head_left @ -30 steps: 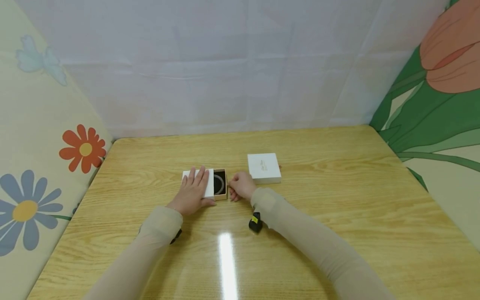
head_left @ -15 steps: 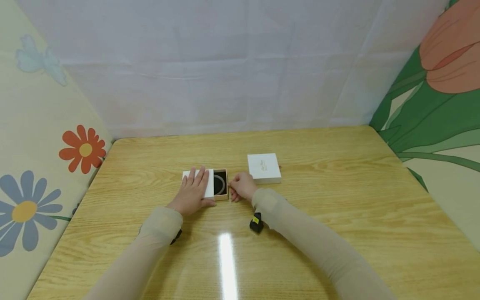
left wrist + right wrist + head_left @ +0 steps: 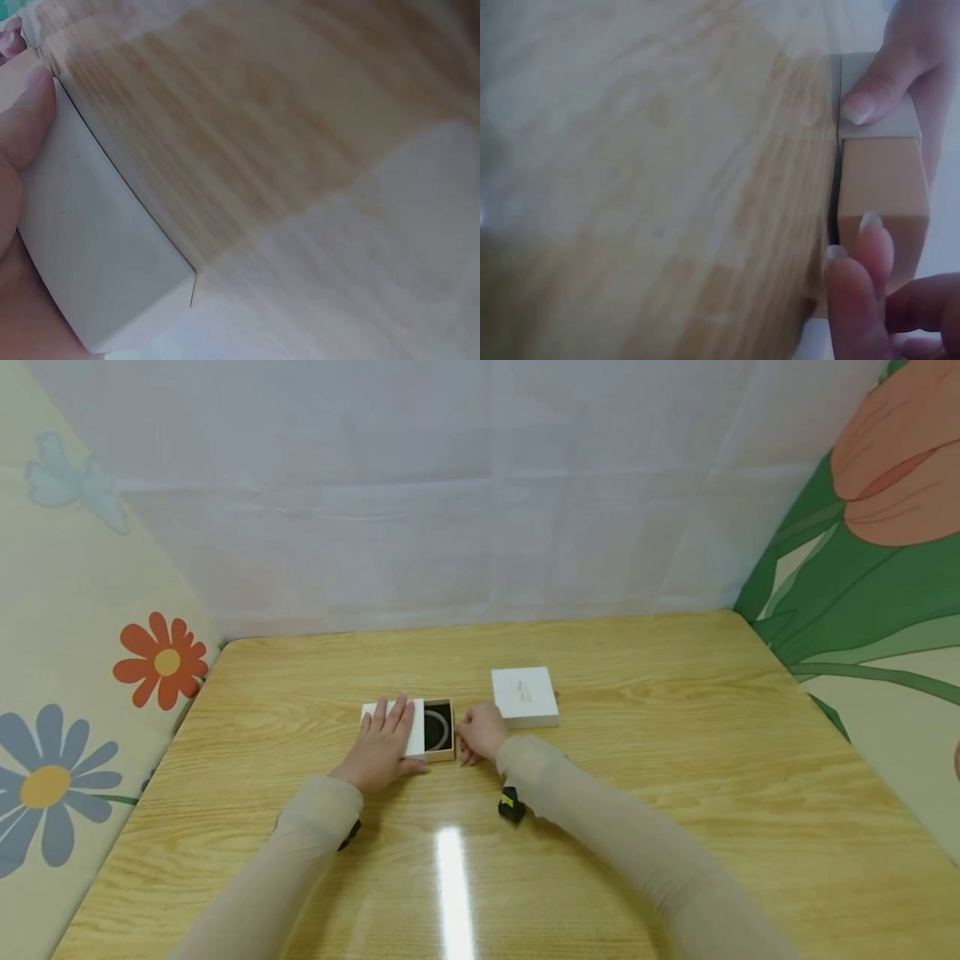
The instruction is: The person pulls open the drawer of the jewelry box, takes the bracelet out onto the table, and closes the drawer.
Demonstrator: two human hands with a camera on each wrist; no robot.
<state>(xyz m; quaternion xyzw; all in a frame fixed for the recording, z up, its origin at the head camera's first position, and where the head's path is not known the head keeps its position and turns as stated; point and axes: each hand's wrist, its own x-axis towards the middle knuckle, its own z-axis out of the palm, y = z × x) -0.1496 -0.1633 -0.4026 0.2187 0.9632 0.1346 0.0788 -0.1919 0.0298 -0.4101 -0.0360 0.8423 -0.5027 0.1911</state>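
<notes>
In the head view a white slide-out box lies left of the table's middle. My left hand (image 3: 377,752) lies over its white sleeve (image 3: 417,727), fingers spread across the top and thumb at the near side. From the sleeve's right end the tan drawer (image 3: 452,745) sticks partway out. Inside, on black lining, rests a grey ring like a bangle (image 3: 444,727), its left part hidden. With curled fingers my right hand (image 3: 482,731) pinches at the drawer's right end; the pinched part is too small to tell. The right wrist view shows the tan drawer (image 3: 881,176) beyond my fingertips.
A second white box (image 3: 523,693) with gold lettering stands just behind and right of my right hand. Under everything is a wood-grain table (image 3: 675,735), with a light reflection near the front. A white cloth (image 3: 450,552) hangs behind it, and flower-patterned panels flank both sides.
The drawer has slid slightly to the right out of the sleeve, along with my right hand. My left hand stays in place on the sleeve. The head view has shifted a little.
</notes>
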